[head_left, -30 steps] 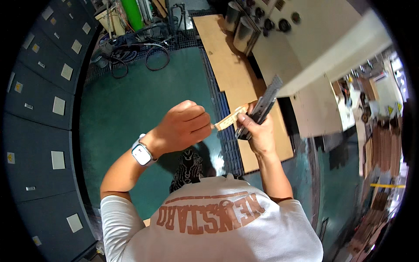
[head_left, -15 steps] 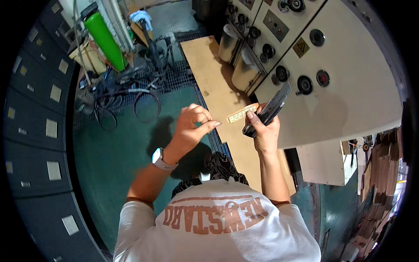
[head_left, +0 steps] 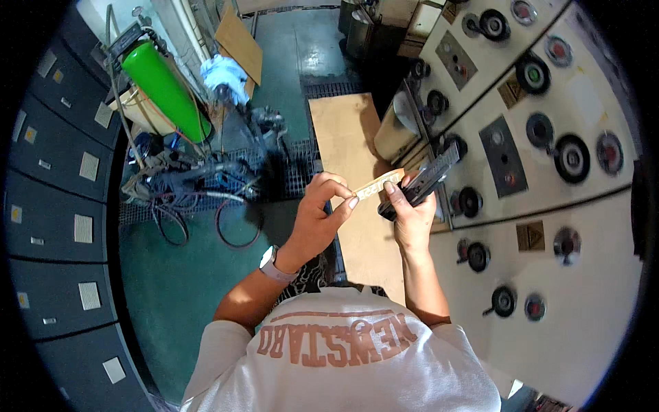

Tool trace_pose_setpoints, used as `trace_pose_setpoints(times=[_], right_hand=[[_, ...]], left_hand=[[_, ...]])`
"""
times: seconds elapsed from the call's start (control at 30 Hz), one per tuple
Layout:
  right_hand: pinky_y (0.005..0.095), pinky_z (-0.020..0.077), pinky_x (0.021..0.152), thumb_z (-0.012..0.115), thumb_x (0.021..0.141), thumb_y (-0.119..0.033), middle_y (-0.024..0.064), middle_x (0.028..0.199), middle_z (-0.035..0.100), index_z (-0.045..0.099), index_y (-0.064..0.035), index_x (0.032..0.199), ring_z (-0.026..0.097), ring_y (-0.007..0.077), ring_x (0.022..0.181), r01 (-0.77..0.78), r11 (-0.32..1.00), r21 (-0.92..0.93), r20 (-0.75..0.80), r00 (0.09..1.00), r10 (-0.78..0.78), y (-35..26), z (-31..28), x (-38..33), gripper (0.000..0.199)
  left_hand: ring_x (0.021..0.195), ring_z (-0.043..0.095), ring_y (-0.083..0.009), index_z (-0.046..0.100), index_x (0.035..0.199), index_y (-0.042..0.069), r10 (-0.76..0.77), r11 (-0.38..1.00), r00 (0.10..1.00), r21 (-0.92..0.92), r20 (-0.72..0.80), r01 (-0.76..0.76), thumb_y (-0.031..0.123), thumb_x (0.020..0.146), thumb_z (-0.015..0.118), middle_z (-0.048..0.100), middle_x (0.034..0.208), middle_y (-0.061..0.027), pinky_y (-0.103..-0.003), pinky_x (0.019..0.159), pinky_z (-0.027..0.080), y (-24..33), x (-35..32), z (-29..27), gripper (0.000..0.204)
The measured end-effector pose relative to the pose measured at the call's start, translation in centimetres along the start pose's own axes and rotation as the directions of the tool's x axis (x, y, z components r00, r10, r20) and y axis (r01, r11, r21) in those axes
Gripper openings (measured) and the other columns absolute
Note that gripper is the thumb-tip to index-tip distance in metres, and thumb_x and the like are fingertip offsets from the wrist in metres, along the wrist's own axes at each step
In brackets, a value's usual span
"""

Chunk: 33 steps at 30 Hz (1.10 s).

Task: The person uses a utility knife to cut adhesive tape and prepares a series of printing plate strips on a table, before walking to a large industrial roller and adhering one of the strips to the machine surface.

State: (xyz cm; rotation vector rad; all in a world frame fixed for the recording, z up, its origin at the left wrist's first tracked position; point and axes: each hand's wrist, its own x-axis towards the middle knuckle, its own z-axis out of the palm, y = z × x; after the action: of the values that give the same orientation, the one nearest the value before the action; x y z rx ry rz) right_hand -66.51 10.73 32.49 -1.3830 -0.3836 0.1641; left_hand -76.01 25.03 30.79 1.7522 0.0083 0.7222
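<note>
My left hand (head_left: pixel 321 218) pinches one end of a tan paper strip (head_left: pixel 379 184) between thumb and fingers. My right hand (head_left: pixel 410 218) grips a dark, flat hand-held tool (head_left: pixel 420 181), and its thumb presses on the strip's other end. Both hands are held up close together in front of my chest, a short way from a cream control panel (head_left: pixel 604 226). A white watch (head_left: pixel 272 264) sits on my left wrist.
The cream panel at right carries several round black knobs and gauges (head_left: pixel 570 156). A wooden board (head_left: pixel 350 137) lies on the green floor (head_left: pixel 178 288). A green cylinder (head_left: pixel 165 89), tangled hoses (head_left: pixel 192 185) and a floor grating are at upper left. Dark cabinets (head_left: pixel 55 206) line the left.
The view has swung so that the control panel now fills the right side and the cylinder looks nearer. Both hands keep their hold on strip and tool, staying close together.
</note>
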Motion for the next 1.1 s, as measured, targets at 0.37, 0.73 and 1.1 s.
trace_pose_setpoints(times=[0.37,0.73,1.1], right_hand=[[0.0242,0.0433,0.068,0.069,0.082,-0.002,0.0001,0.085,0.054,0.051,-0.0057,0.092,0.05,0.0081,0.075,0.093,0.984,-0.155,-0.119,0.987,-0.112,4.7,3.3,33.1,0.021],[0.0218,0.0398,0.062,0.072,0.08,-0.006,-0.0036,0.078,0.05,0.052,-0.0066,0.092,0.046,0.0053,0.07,0.022,0.998,-0.06,-0.091,0.996,-0.027,14.1,5.3,63.4,0.023],[0.0242,0.0422,0.069,0.076,0.077,-0.007,-0.0018,0.084,0.05,0.05,-0.0072,0.094,0.047,0.0068,0.077,0.0,0.989,-0.15,-0.067,0.998,-0.01,17.8,7.6,92.3,0.031]], left_hand=[[0.061,0.047,-0.0285,0.046,0.07,-0.001,-0.333,0.942,0.941,0.06,0.058,0.329,0.02,0.095,0.053,0.046,0.065,-0.0165,-0.039,0.059,0.037,-23.0,25.8,0.0,0.033],[0.066,0.048,-0.0208,0.052,0.078,-0.001,-0.178,0.973,0.984,0.154,0.028,0.172,-0.001,0.079,0.065,0.047,0.078,-0.0101,-0.03,0.062,0.04,-39.0,53.0,-2.1,0.013],[0.083,0.055,-0.0245,0.06,0.081,0.002,-0.008,0.8,0.987,0.593,0.161,-0.09,0.005,0.078,0.07,0.061,0.091,-0.0083,-0.039,0.081,0.039,-52.2,82.2,-2.9,0.011]])
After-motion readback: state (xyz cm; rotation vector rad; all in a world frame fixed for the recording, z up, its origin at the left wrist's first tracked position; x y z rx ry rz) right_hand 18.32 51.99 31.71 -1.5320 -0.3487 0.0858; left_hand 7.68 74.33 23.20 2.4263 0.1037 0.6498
